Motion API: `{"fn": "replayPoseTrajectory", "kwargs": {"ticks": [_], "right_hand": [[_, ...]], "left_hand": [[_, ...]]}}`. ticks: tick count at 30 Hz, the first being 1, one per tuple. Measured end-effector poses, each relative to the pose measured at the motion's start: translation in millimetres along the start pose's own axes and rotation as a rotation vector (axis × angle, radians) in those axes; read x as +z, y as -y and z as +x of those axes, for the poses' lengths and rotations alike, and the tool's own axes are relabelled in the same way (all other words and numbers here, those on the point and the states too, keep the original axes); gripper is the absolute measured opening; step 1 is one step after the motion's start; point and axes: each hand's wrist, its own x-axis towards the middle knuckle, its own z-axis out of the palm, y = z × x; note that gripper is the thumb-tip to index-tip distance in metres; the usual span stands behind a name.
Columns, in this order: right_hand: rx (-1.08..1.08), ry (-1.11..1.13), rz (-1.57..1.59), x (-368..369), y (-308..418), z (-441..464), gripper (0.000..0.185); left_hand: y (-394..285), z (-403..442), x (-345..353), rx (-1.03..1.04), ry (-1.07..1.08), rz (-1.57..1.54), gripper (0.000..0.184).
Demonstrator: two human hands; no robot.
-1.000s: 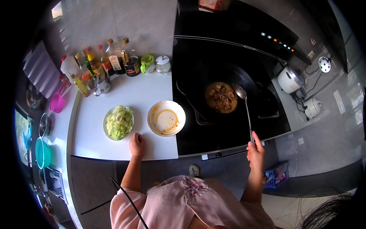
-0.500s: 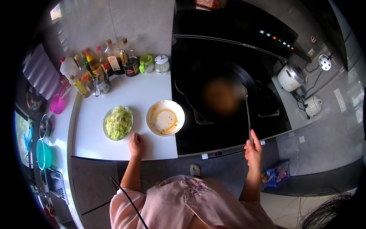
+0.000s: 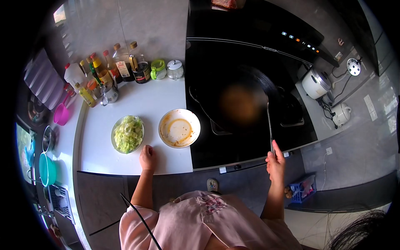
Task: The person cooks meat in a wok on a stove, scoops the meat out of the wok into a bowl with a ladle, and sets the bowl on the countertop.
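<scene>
The right side of the scene is taken up by a black cooktop (image 3: 212, 156), and a white desk (image 3: 93, 156) is set against its left side. A dark wok (image 3: 266, 81) is held up on the cooktop, with brownish food (image 3: 239, 105) at its middle, too blurred for pieces to be told apart. At the far left of the desk, bottles (image 3: 123, 66) are grouped near the wall. Nearer, a sauce-stained white bowl (image 3: 178, 128) is placed beside the cooktop; to its left, chopped pale green leaves (image 3: 128, 134) are heaped in a dish (image 3: 142, 141).

The left hand (image 3: 148, 158) is rested at the desk's near part, just beside the dish, its grip curled closed. By the right hand (image 3: 276, 166), a long metal utensil (image 3: 270, 125) is pinched at its near end, the grip wrapped around the handle; its far end is blurred at the wok's right side.
</scene>
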Motion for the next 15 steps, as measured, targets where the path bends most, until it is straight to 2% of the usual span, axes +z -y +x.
{"fn": "replayPoseTrajectory", "kwargs": {"ticks": [15], "right_hand": [[-0.006, 0.010, 0.005, -1.3, 0.7, 1.0, 0.045]], "left_hand": [[-1.2, 0.2, -0.6, -0.002, 0.017, -0.004, 0.006]]}}
